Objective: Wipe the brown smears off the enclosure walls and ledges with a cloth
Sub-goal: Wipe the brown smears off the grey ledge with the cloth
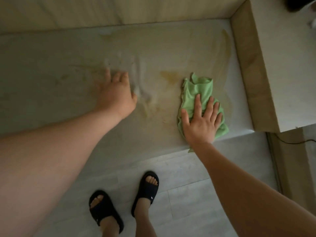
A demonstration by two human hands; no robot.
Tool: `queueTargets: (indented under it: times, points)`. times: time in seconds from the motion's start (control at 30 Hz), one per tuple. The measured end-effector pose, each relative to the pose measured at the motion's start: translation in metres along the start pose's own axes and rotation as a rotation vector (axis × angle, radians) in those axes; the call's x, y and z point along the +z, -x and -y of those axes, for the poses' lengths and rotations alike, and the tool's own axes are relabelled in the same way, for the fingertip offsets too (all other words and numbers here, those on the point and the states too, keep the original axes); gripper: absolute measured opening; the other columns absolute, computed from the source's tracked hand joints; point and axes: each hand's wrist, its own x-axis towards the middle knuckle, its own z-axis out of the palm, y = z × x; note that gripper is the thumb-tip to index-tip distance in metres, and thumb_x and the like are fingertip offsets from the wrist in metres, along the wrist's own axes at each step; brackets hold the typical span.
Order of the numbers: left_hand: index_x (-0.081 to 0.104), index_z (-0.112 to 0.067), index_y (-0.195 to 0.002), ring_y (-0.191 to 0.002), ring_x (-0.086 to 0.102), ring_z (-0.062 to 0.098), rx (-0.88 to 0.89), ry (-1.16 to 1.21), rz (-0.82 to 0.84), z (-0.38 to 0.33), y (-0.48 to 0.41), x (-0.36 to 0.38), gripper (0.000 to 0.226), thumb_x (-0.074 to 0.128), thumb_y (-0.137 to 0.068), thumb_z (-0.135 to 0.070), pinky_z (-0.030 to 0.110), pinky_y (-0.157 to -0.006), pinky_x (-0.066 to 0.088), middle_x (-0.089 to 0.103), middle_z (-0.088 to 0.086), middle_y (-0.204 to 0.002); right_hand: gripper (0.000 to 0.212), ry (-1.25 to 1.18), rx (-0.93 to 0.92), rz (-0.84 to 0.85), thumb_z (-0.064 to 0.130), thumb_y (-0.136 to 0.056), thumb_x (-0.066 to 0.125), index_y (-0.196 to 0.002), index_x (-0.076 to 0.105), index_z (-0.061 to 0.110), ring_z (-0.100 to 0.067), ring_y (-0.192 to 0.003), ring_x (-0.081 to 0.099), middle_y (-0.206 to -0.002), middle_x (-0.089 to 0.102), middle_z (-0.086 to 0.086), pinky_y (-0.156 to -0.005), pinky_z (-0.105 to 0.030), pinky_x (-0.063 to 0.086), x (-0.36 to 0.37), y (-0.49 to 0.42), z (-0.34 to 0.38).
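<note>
A crumpled green cloth lies on a wide pale ledge of the enclosure. My right hand presses flat on the cloth's near end with fingers spread. My left hand rests on the ledge to the left, fingers straight and holding nothing. Brown smears mark the ledge just left of the cloth, between my hands. A long brownish streak runs along the ledge close to the right wall. Wet streaks show beside my left hand.
A back wall rises behind the ledge. The ledge's front edge drops to a tiled floor, where my feet stand in black slides. A thin cable lies on the floor at the right.
</note>
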Motion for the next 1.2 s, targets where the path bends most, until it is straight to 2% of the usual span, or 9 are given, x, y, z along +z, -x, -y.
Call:
queueTargets:
  times: [0.07,0.13,0.27,0.53,0.63,0.73,0.93,1.07,1.2]
  points:
    - [0.066,-0.007,-0.119,-0.138,0.044,0.04,0.084,0.113,-0.158,0.028,0.03,0.001,0.046,0.051,-0.084,-0.032,0.045,-0.113,0.036,0.066,0.021,-0.123,0.075,-0.027,0.032,0.01,0.074,-0.098,0.024,-0.164,0.005,0.044,-0.031,-0.159,-0.007,-0.173,-0.001,-0.01,-0.127,-0.056,-0.003,0.004,0.011,0.027]
    - [0.069,-0.008,-0.096,-0.115,0.054,0.041,0.119,0.197,-0.236,0.061,0.061,0.001,0.036,0.047,-0.076,-0.026,0.042,-0.097,0.046,0.07,0.017,-0.096,0.076,-0.051,0.029,0.021,0.075,-0.097,0.024,-0.164,0.005,0.044,-0.031,-0.159,-0.009,-0.173,-0.003,-0.011,-0.127,-0.056,-0.005,0.006,0.019,0.062]
    - [0.067,-0.009,-0.083,-0.099,0.056,0.041,-0.009,0.233,-0.273,0.14,0.117,0.009,0.024,0.047,-0.075,-0.018,0.045,-0.081,0.052,0.067,0.014,-0.082,0.075,-0.044,-0.167,0.067,0.075,-0.098,0.024,-0.164,0.006,0.043,-0.03,-0.159,-0.01,-0.173,-0.002,-0.01,-0.126,-0.054,-0.009,0.021,0.05,0.154]
    - [0.059,-0.02,-0.07,-0.084,0.057,0.033,-0.379,0.431,-0.162,0.234,0.222,0.005,0.022,0.055,-0.089,-0.01,0.036,-0.068,0.043,0.059,0.001,-0.069,0.053,-0.306,-0.569,0.352,0.046,-0.108,0.028,-0.156,0.043,0.03,-0.027,-0.16,0.007,-0.169,0.029,-0.001,-0.129,-0.048,0.001,0.034,0.173,0.277]
    - [0.066,-0.023,-0.081,-0.084,0.057,0.018,-0.496,0.656,-0.093,0.252,0.256,-0.016,0.02,0.055,-0.096,-0.015,0.026,-0.07,0.035,0.06,-0.008,-0.08,0.043,-0.615,-0.33,0.695,0.044,-0.11,0.039,-0.14,0.062,0.022,-0.027,-0.142,0.046,-0.146,0.059,-0.005,-0.115,-0.034,0.034,-0.003,0.204,0.315]
    - [0.069,-0.024,-0.097,-0.085,0.06,0.013,-0.574,0.847,-0.087,0.259,0.282,-0.045,0.018,0.052,-0.097,-0.018,0.023,-0.066,0.04,0.066,-0.008,-0.091,0.042,-1.005,-0.008,1.007,0.044,-0.108,0.045,-0.124,0.071,0.015,-0.028,-0.116,0.067,-0.119,0.074,-0.01,-0.107,-0.045,0.05,-0.033,0.227,0.341]
    - [0.06,-0.032,-0.107,-0.095,0.061,0.0,-0.598,1.078,-0.318,0.271,0.369,-0.116,0.018,0.064,-0.092,-0.023,0.011,-0.07,0.041,0.062,-0.014,-0.106,0.049,-1.108,0.049,1.423,0.033,-0.11,0.035,-0.14,0.058,0.002,-0.03,-0.119,0.068,-0.13,0.068,-0.019,-0.096,-0.039,0.057,-0.101,0.31,0.391]
    - [0.064,-0.028,-0.103,-0.09,0.064,0.003,-0.699,1.206,-0.453,0.278,0.422,-0.154,0.015,0.057,-0.095,-0.017,0.018,-0.07,0.045,0.068,-0.01,-0.097,0.053,-1.044,-0.02,1.527,0.036,-0.11,0.032,-0.145,0.054,0.003,-0.032,-0.132,0.058,-0.142,0.06,-0.019,-0.113,-0.044,0.045,-0.14,0.361,0.413]
    - [0.069,-0.039,-0.088,-0.087,0.067,0.002,-0.712,1.285,-0.594,0.278,0.489,-0.178,0.039,0.052,-0.095,-0.005,0.016,-0.077,0.048,0.071,-0.017,-0.089,0.069,-0.952,-0.131,1.642,0.05,-0.106,0.032,-0.149,0.047,-0.003,-0.04,-0.14,0.049,-0.15,0.05,-0.027,-0.119,-0.052,0.037,-0.177,0.413,0.419]
